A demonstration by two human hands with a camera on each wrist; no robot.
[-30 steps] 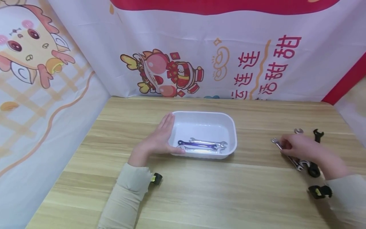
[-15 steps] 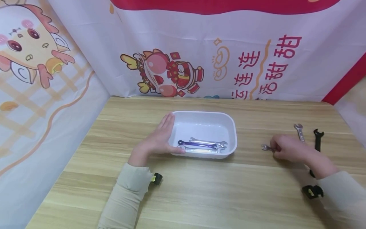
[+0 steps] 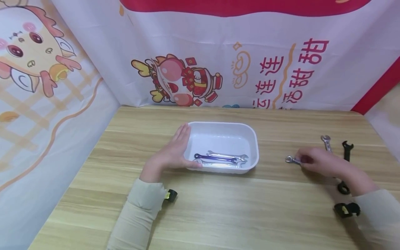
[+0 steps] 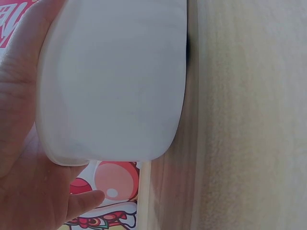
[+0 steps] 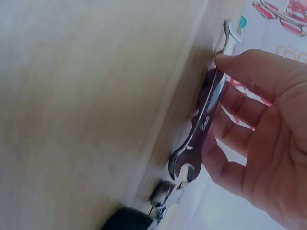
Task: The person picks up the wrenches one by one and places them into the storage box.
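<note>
A white plastic box (image 3: 223, 140) stands on the table, holding two silver wrenches and one dark blue wrench (image 3: 215, 158). My left hand (image 3: 175, 149) rests across the box's left end, fingers straight along the rim and thumb over the front edge. In the left wrist view, the box's end wall (image 4: 115, 81) fills the middle. To the right, my right hand (image 3: 322, 161) pinches a silver open-end wrench (image 5: 204, 115) between thumb and fingers, close over the table. In the right wrist view both its forked ends show; the head view hides its rear part.
Behind my right hand lie a silver wrench (image 3: 326, 140) and a black wrench (image 3: 347, 151), both partly covered by the hand and forearm. The wooden table (image 3: 237, 208) meets a printed cloth (image 3: 240, 62) at its back edge.
My right hand has drawn the silver wrench leftward from the other wrenches, and the wrench has turned. In the last half second it has hardly moved. The left hand and box have stayed still.
</note>
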